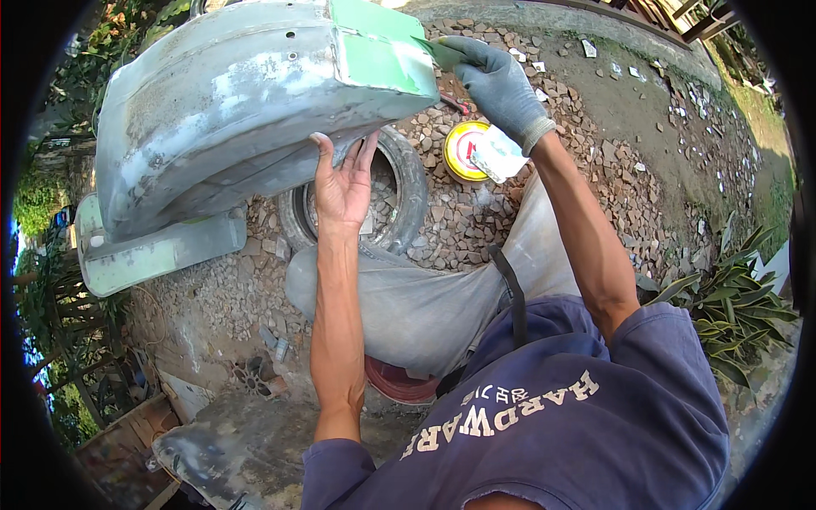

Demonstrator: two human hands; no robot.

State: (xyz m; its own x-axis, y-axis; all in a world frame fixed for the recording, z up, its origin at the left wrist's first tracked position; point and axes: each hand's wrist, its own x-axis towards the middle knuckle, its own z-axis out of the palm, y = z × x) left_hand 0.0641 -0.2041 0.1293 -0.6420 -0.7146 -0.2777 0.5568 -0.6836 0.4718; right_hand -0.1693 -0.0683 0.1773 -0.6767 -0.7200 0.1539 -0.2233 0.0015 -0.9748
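Observation:
A curved grey metal fender (221,102), with patches of white and bare metal, fills the upper left. Smooth green filler (382,55) coats its right end. My right hand (493,81), in a grey glove, is closed on a thin green putty spreader (444,54), whose edge meets the green end. My bare left hand (344,183) is palm up with fingers stretched out at the fender's lower edge. Its fingertips reach under the metal, and whether they bear its weight I cannot tell.
Below the fender lies a black tyre (408,183). A yellow-lidded can (463,151) stands on the gravel, overlapped by a smeared white sheet (501,157). A red-handled tool (455,104) lies beyond. A pale green panel (161,259) is at left, a leafy plant (731,297) at right.

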